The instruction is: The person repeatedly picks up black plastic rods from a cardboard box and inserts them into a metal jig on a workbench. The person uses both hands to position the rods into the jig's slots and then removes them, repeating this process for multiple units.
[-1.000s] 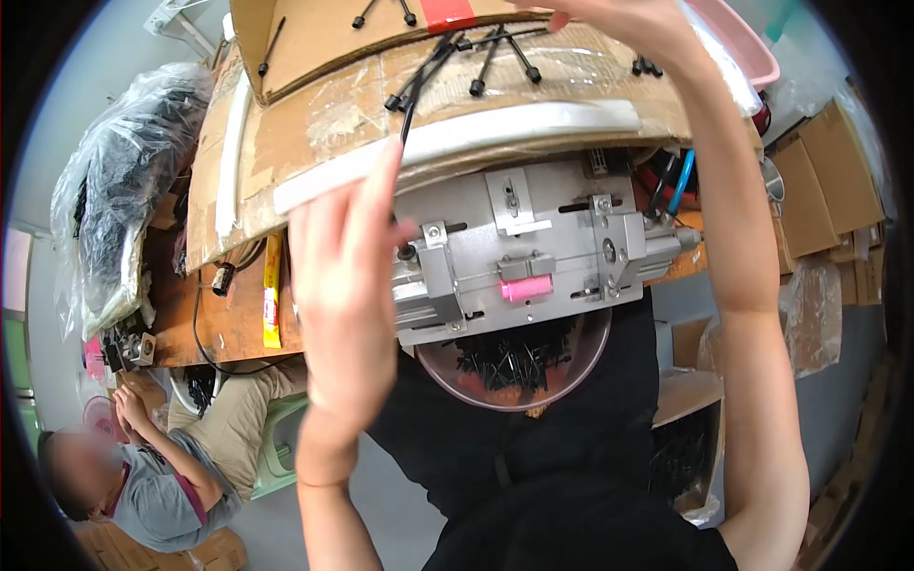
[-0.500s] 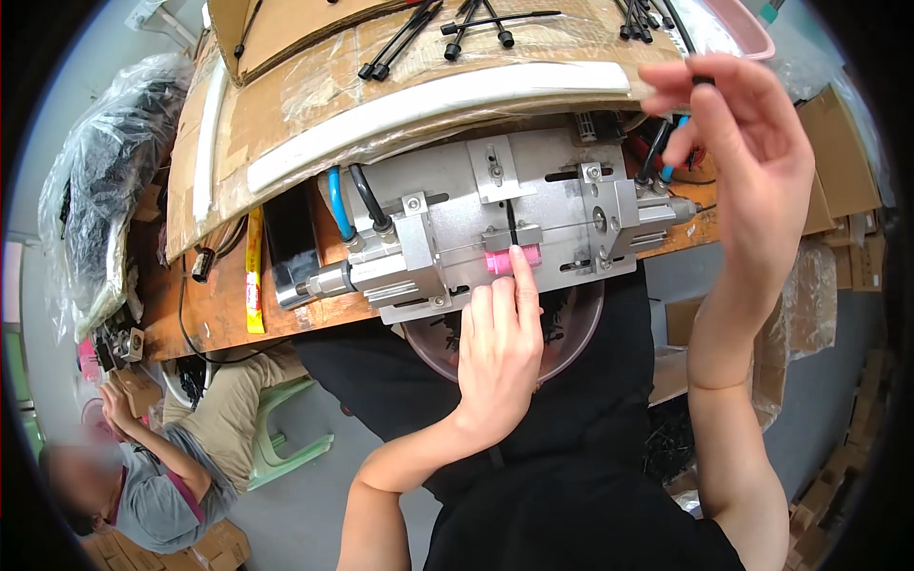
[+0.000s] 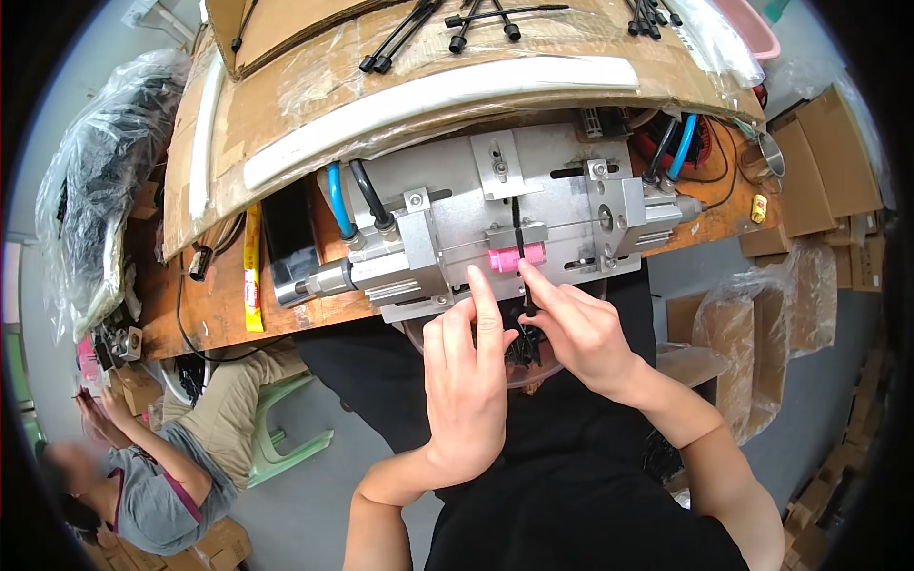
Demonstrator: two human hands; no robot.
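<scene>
At the front edge of the wooden surface (image 3: 219, 305) sits a grey metal fixture (image 3: 495, 224), blocky, with bolted plates, a small pink block (image 3: 515, 258) at its front face and blue hoses (image 3: 335, 195) plus a black one plugged into its left end. A thin black cable tie (image 3: 518, 249) stands upright in the fixture's middle slot, running down past the pink block to the edge.

Right hand (image 3: 576, 333): palm down, fingers curled in, thumb and index pinched on the lower end of the cable tie just below the pink block. Forearm comes in from lower right.

Left hand (image 3: 466, 381): back of hand up, fingers mostly straight and together, holding nothing, index tip touching the fixture's front edge just left of the pink block. Forearm bent in from below.

Under both hands, a round bowl (image 3: 571, 366) of black parts, mostly hidden.

Behind the fixture, a cardboard sheet (image 3: 314, 86) with a long white strip (image 3: 438, 95) and more loose black ties (image 3: 409, 33). Yellow tube (image 3: 252, 266) lies on the left of the surface. Another person (image 3: 162, 476) sits low left by a green stool (image 3: 286, 447).
</scene>
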